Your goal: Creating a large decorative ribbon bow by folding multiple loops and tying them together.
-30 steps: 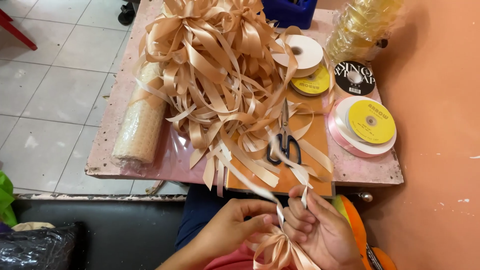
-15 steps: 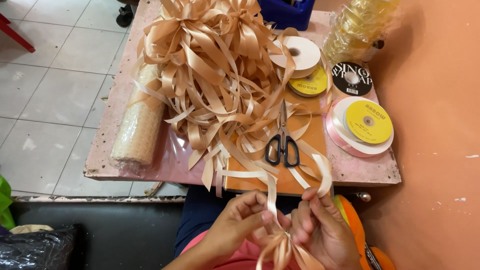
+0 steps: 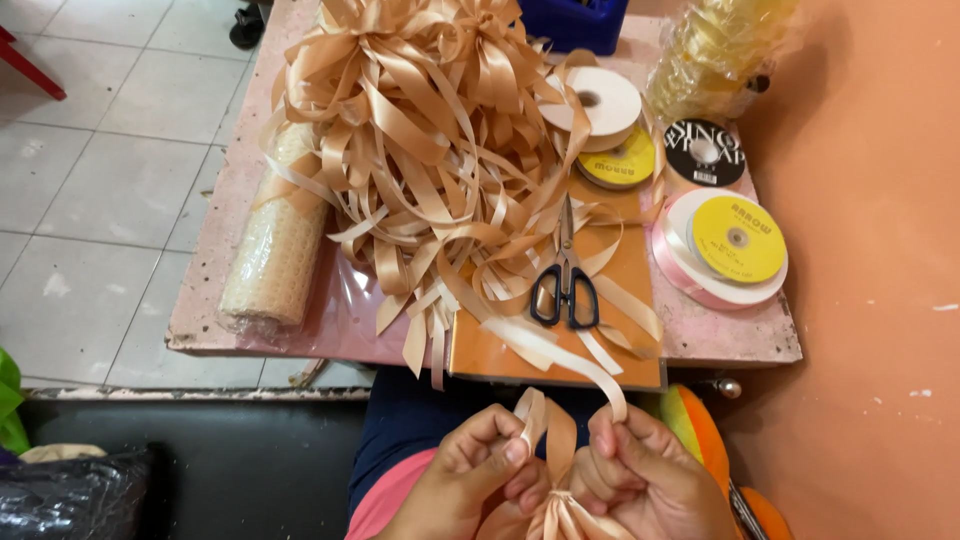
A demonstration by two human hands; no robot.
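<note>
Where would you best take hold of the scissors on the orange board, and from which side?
Grip the scissors by the dark loop handles, coming from the near table edge: the handles point toward the person, the closed blades point away, and ribbon strips crowd the blade end.

The bottom edge cuts off my left hand [image 3: 480, 480] and right hand [image 3: 645, 480] at the wrists, and the lower part of the ribbon bow [image 3: 555, 505] I pinch. The ribbon pile [image 3: 430, 130] hides much of the pink table [image 3: 215, 270]. The blue box [image 3: 575, 22] is cropped at the top edge.
</note>
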